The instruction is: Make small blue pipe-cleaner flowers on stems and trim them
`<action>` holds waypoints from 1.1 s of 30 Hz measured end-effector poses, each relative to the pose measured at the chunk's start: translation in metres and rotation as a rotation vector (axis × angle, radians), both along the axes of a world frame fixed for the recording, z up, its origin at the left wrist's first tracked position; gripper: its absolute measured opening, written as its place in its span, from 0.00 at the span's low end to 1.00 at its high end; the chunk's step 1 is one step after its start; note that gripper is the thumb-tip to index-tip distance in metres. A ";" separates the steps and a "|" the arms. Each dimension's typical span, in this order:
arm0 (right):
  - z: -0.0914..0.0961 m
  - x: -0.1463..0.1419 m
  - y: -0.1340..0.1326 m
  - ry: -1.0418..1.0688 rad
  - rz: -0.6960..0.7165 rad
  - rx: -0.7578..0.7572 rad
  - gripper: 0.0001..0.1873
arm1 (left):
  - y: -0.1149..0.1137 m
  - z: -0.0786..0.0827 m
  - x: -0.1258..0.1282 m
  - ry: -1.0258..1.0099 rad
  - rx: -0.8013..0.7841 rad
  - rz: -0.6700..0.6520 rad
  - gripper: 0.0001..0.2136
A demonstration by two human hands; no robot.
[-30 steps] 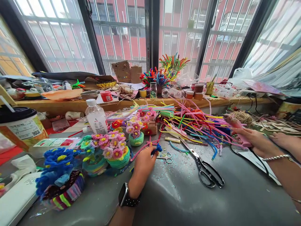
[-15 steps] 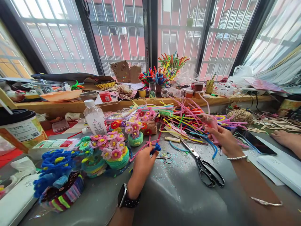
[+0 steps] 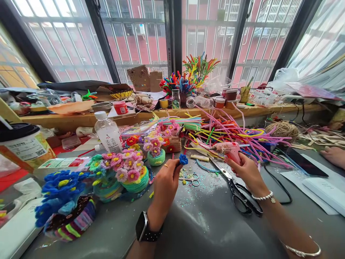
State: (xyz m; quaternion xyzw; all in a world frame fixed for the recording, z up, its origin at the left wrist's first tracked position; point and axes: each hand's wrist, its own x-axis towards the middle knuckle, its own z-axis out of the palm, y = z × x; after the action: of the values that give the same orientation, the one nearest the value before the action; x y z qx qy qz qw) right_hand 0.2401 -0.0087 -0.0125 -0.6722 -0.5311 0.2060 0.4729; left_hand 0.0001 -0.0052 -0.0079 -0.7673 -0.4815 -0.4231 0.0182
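Note:
Pinched in my left hand (image 3: 166,178) is a small blue pipe-cleaner flower (image 3: 183,159), held just above the table. My right hand (image 3: 246,172) grips a pink hot glue gun (image 3: 231,149), its nozzle pointing left toward the flower but apart from it. Below and between the hands lie small scissors (image 3: 193,179) and large black-handled scissors (image 3: 238,190). To the left of my left hand stand pots of pipe-cleaner flowers: pink ones (image 3: 129,166) in a green pot and blue ones (image 3: 63,183) in a striped pot.
Behind the hands lies a heap of loose pipe cleaners (image 3: 223,126). A plastic bottle (image 3: 107,133) and a lidded cup (image 3: 25,147) stand at left. At right are a phone (image 3: 307,163), a white box (image 3: 325,194), a black cable (image 3: 281,187) and another person's hand (image 3: 334,155).
The glue gun has moved left and turned, so its nozzle now faces the flower. My left hand has raised the blue flower slightly.

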 end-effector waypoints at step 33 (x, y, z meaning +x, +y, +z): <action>0.010 -0.036 -0.024 -0.548 -0.078 0.501 0.13 | -0.004 0.001 0.005 -0.056 0.050 -0.063 0.07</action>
State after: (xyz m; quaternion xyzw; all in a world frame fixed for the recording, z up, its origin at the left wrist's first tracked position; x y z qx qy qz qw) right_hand 0.2043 -0.0325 -0.0026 -0.5854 -0.6460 -0.1361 0.4706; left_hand 0.0048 -0.0097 -0.0071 -0.7693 -0.4465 -0.4568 0.0106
